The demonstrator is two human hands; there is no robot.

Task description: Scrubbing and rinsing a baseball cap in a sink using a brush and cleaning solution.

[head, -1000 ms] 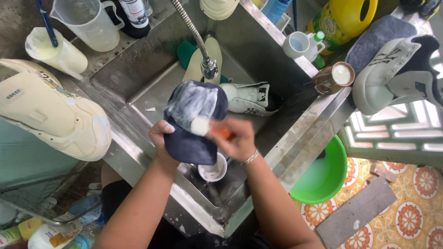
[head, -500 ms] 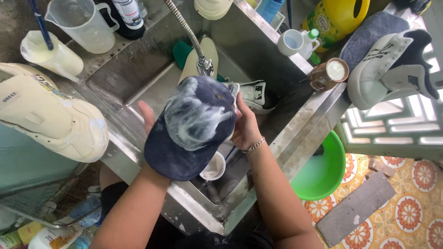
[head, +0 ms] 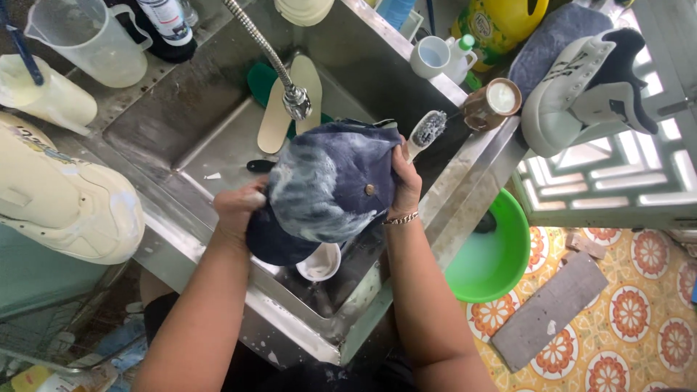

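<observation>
Steel sink (head: 218,138) fills the centre of the frame, so suds and drips fall into the basin rather than onto the patterned floor tiles (head: 639,290) at lower right. Dark blue cap (head: 327,189), streaked with white foam, is held up over the basin just below the flexible tap (head: 294,98), crown toward the camera, probably to keep the soapy side in view. Left hand (head: 236,207) grips the cap's left edge, fingers curled tight on the fabric. Right hand (head: 406,185) clamps the cap's right edge and also pinches a toothbrush (head: 425,131), bristles up and clear of the cloth. Small white bowl (head: 319,261) sits in the basin under the cap. Cream shoe (head: 65,203) rests on the counter at left, white shoe (head: 581,87) at upper right, green basin (head: 494,254) on the floor beside the sink.
</observation>
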